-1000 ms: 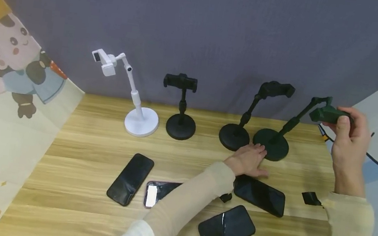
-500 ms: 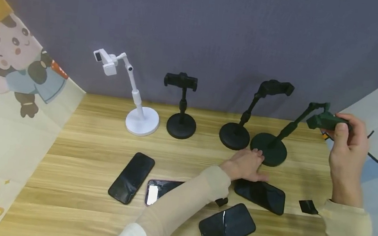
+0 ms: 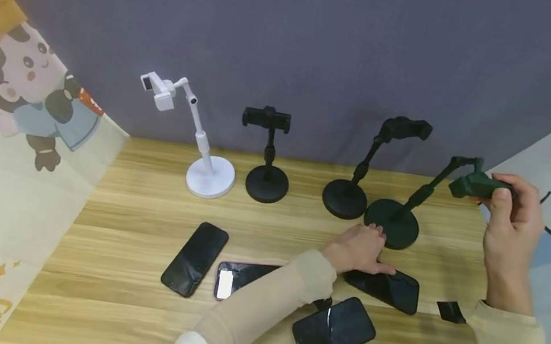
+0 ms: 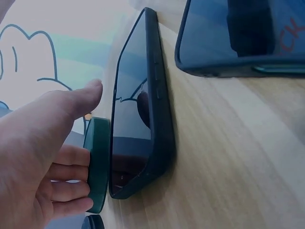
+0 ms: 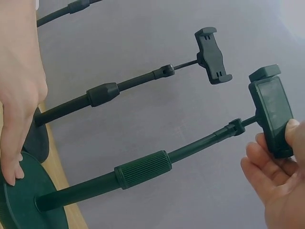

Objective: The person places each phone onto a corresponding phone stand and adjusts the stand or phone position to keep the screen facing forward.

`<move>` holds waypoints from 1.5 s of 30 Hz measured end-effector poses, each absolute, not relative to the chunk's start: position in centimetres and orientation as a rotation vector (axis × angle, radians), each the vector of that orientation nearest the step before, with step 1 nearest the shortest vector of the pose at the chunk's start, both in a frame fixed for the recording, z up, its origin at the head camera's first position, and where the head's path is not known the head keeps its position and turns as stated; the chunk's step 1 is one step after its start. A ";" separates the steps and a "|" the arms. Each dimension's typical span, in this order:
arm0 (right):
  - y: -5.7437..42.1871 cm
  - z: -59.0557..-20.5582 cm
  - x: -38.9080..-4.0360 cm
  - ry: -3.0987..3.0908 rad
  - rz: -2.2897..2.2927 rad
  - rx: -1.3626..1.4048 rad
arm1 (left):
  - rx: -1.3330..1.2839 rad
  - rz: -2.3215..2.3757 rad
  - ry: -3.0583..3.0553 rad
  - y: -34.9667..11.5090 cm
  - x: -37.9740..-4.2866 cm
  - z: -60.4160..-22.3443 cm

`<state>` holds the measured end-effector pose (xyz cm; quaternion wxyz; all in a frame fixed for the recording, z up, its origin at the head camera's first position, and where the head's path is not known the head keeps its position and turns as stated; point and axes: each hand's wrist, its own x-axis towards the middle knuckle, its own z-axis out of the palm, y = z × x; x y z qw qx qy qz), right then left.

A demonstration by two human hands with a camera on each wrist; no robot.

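At the right of the table, a dark green phone stand point(image 3: 417, 198) leans its arm out to the right. My right hand point(image 3: 511, 241) pinches its clamp head point(image 5: 274, 112) between thumb and fingers. My left hand point(image 3: 360, 248) lies with its fingertips on the stand's round base point(image 4: 98, 164), thumb held out apart. Under that thumb, close in front of the base, a black phone point(image 3: 385, 289) lies screen up; the left wrist view shows it right beside the base's edge. A black phone stand point(image 3: 346, 198) stands just left of the green one.
Another black stand point(image 3: 266, 183) and a white stand point(image 3: 210, 176) line up along the grey partition point(image 3: 291, 42). More phones lie in front: one at left point(image 3: 195, 259), one partly under my left sleeve point(image 3: 242, 277), one near the front point(image 3: 333, 333). A small black piece point(image 3: 451, 312) lies by my right sleeve.
The green stand's base has slid a little toward the front of the table, away from the partition, and both hands have moved with it. Phones and other stands keep their places.
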<state>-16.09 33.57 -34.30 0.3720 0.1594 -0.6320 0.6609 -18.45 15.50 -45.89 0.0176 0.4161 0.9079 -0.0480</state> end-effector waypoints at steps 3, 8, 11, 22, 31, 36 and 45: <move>33.3 -34.3 -15.7 -1.630 1.702 0.371 | 1.307 -0.139 2.834 15.3 -18.2 -45.9; 33.0 -34.4 -15.5 -1.655 1.662 0.356 | 1.331 -0.072 2.828 15.1 -18.2 -46.1; 33.0 -34.4 -15.5 -1.654 1.647 0.373 | 1.325 -0.055 2.812 15.1 -18.2 -46.0; 33.2 -34.2 -15.5 -1.602 1.701 0.452 | 1.300 -0.023 2.814 15.1 -17.9 -46.0; 33.1 -33.5 -15.3 -1.664 1.697 0.453 | 1.319 -0.016 2.828 15.1 -18.2 -46.0; 33.1 -33.2 -15.3 -1.686 1.648 0.451 | 1.338 -0.023 2.784 15.8 -18.5 -45.8; 33.2 -32.6 -15.0 -1.900 1.406 0.267 | 1.308 -0.032 2.758 16.8 -18.4 -45.3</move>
